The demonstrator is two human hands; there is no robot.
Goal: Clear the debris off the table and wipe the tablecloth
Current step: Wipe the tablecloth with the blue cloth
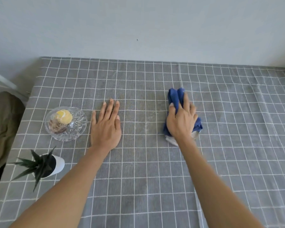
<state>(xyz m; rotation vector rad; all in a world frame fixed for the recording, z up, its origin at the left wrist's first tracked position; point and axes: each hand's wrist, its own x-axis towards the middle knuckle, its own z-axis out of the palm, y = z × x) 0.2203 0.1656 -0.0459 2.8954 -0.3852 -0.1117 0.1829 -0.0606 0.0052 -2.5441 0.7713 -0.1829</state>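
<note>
Two hands on tablecloth (155, 170): left hand (105, 127) flat, fingers straight; right hand (182, 121) grips blue cloth (175, 97).

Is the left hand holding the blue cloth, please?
No, the left hand lies flat on the tablecloth; the right hand grips the blue cloth.

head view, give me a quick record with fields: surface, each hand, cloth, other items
surface: grey checked tablecloth
left hand: flat on the tablecloth, fingers straight, holding nothing
right hand: pressing and gripping the blue cloth
blue cloth: bunched on the tablecloth under the hand
glass dish: left of the left hand, holds yellowish scraps
potted plant: near left edge, white pot
</note>
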